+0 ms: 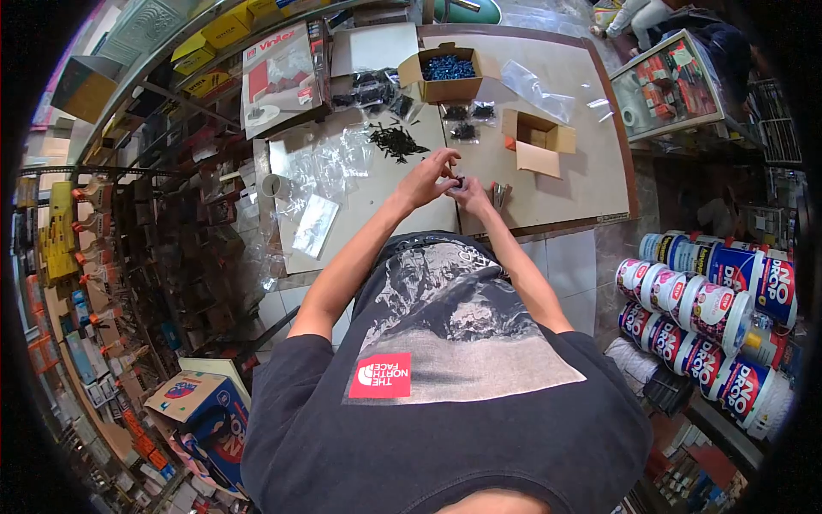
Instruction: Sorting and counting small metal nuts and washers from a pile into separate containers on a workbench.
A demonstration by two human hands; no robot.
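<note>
Over the near middle of the table, my right hand (474, 196) pinches a small dark item (458, 182), perhaps a bag of black screws; the fingers partly cover it. My left hand (429, 178) meets it from the other side, thumb at the item and fingers raised and bent. Just beyond lies a loose pile of black screws (397, 142). Three small clear bags of dark pieces, one being the nearest bag (463, 132), sit right of the pile. A metal tool, possibly a stapler (499, 194), rests beside my right hand.
Empty clear bags (324, 154) and a bag stack (316, 226) cover the left side. Behind are filled bags (376, 90) and a box of blue fasteners (448, 67). An open carton (546, 138) stands right. Paint pails (700, 302) flank me; a person (642, 26) is far right.
</note>
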